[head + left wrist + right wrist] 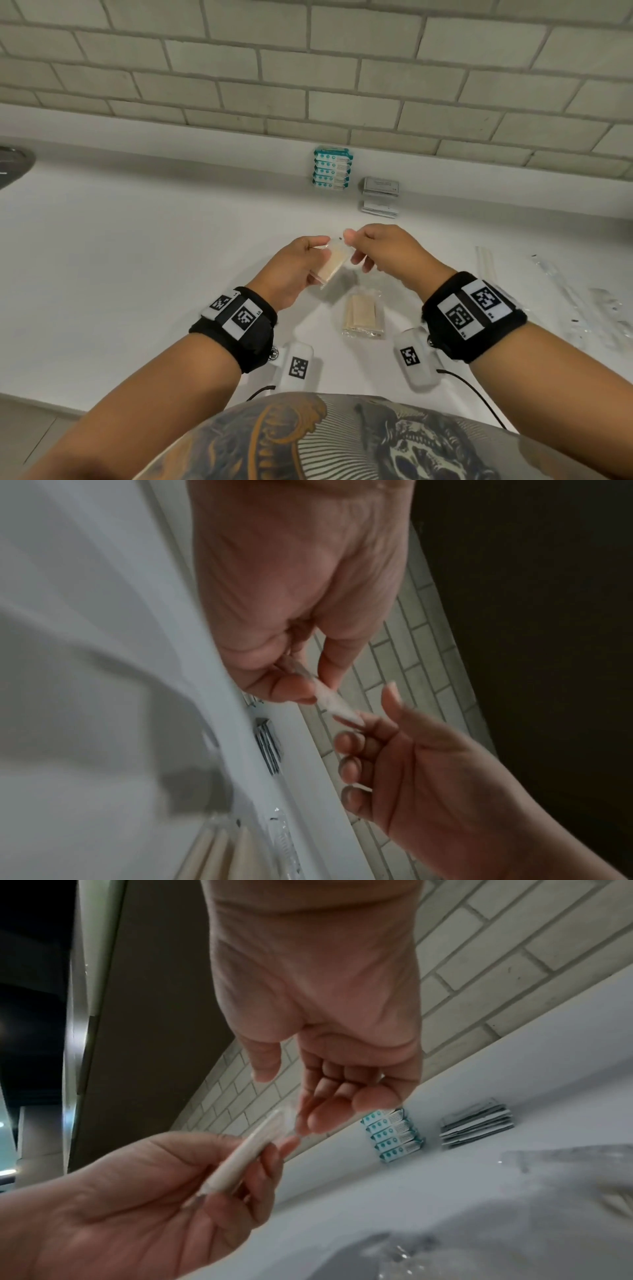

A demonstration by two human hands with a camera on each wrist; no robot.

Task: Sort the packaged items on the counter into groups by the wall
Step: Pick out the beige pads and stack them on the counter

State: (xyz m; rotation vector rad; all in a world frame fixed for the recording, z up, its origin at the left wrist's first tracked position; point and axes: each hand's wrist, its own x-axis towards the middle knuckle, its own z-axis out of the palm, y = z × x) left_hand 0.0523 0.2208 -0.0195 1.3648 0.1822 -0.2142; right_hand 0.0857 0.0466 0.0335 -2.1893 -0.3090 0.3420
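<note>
My left hand (pixel 317 258) holds a flat beige packet in clear wrap (pixel 334 263) above the counter, thumb on one face and fingers on the other. The left wrist view shows the packet (pixel 329 702) edge-on in that hand (pixel 310 683). My right hand (pixel 356 248) is at the packet's far end; in the right wrist view its index fingertip (pixel 318 1118) touches the clear wrap, its thumb a little apart. A second beige packet (pixel 363 315) lies on the counter below my hands. By the wall stand a stack of teal packets (pixel 331 168) and a stack of grey sachets (pixel 380 197).
Long clear-wrapped items (pixel 486 263) and crinkled clear wrappers (pixel 582 308) lie at the right of the white counter (pixel 154 257). A dark round object (pixel 13 164) shows at the left edge. The brick-tiled wall (pixel 308 68) runs behind. The counter's front edge is at my waist.
</note>
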